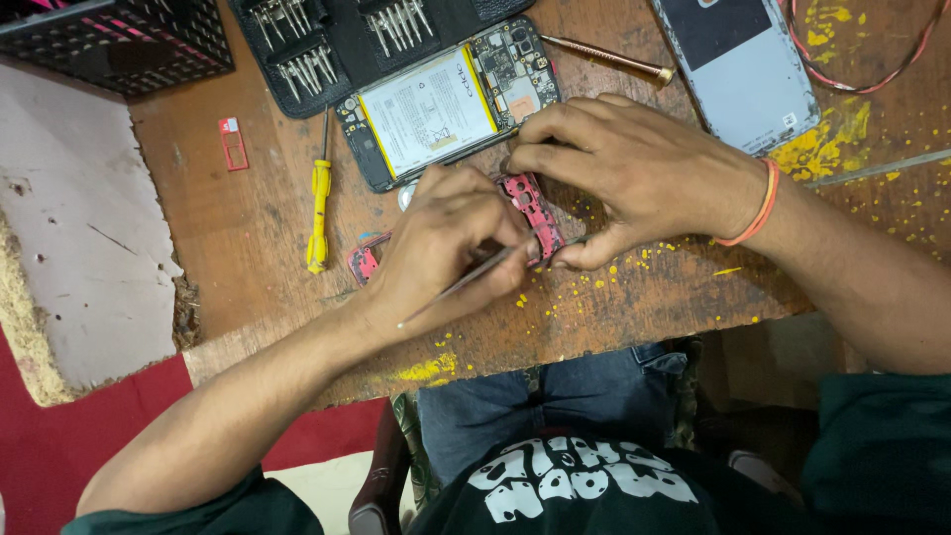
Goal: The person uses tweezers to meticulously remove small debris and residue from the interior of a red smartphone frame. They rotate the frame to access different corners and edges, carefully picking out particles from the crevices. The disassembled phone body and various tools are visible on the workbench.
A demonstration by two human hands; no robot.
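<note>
Centre of frame: our right hand [634,173] pins the red phone part [535,213] to the table [644,297], steadying it; our left hand [446,248] pinches tweezers [466,282], tips at the part.

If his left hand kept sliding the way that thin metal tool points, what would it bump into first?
Most likely the small red frame piece, pinched by the right hand; the left hand aims the thin metal tool at it. Depth is unclear.

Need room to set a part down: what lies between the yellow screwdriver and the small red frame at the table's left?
In the head view, only bare wooden table lies between the yellow screwdriver and the small red frame.
</note>
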